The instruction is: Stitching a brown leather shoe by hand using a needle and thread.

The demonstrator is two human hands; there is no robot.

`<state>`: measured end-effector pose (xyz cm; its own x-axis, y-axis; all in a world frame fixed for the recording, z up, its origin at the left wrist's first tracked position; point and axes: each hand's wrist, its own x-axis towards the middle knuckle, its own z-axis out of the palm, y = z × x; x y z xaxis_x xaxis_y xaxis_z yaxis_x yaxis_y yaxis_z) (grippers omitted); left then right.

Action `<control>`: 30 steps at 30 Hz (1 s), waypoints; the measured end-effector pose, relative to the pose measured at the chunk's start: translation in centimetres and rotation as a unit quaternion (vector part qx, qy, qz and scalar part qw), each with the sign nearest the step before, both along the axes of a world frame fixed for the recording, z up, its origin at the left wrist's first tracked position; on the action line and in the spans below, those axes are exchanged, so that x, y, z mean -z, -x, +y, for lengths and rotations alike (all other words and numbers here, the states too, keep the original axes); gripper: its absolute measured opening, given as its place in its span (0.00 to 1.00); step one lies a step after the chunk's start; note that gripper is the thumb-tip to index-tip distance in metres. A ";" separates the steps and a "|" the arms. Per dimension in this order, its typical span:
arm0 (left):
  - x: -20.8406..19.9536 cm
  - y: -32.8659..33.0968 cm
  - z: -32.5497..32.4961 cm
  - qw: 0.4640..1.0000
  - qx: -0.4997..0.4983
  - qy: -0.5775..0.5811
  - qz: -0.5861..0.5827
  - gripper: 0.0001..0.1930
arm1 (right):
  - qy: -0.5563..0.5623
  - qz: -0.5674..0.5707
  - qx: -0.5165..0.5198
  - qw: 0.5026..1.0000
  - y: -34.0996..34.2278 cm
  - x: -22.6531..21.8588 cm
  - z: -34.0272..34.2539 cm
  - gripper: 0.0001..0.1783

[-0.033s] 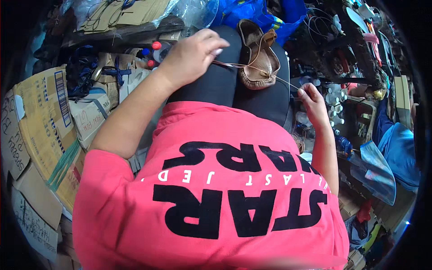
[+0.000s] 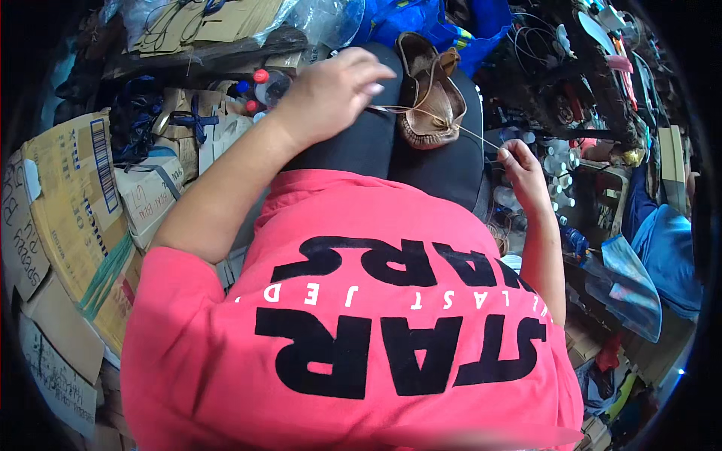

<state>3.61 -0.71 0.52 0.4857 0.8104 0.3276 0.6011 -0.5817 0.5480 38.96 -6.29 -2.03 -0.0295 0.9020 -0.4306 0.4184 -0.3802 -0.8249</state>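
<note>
A brown leather moccasin point(image 2: 431, 101) lies across my thighs, its gathered, stitched toe toward me and its opening facing up. A pale thread point(image 2: 489, 140) runs taut from the stitching near the toe to my right hand point(image 2: 524, 173), which pinches it between thumb and fingers. From the shoe's left side a second length of thread point(image 2: 385, 109) reaches the underside of my left hand point(image 2: 331, 94). That hand hovers over my left thigh, thumb and fingers curled together; its grip on the thread is partly hidden by the fingers.
Cardboard boxes point(image 2: 71, 203) are stacked on the left, with plastic bottles point(image 2: 272, 86) beside my left arm. Blue bags point(image 2: 481, 30) lie beyond my knees. More bottles point(image 2: 560, 169) and a cluttered rack point(image 2: 587, 83) stand on the right.
My left hand has moved slightly to the right, closer to the moccasin, and the thread on that side has slackened a little. My right hand stays in place.
</note>
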 end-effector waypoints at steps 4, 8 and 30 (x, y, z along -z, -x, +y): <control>-0.2 -4.3 -0.1 0.992 0.095 0.079 0.019 0.13 | 0.014 0.086 0.043 0.995 1.1 -0.8 0.2 0.07; 0.8 -5.3 0.3 0.980 0.102 0.142 0.090 0.08 | 0.022 0.194 0.055 0.979 0.3 -0.4 0.4 0.08; -0.7 -1.6 0.9 0.988 0.101 0.095 -0.071 0.05 | -0.217 -0.007 -0.018 0.976 4.1 -3.5 4.0 0.10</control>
<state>5.17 0.18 1.20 0.6047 0.7545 0.2553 0.3923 -0.5611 0.7289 34.90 -2.28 1.44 -0.0607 0.9981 -0.0097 0.4367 0.0178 -0.8994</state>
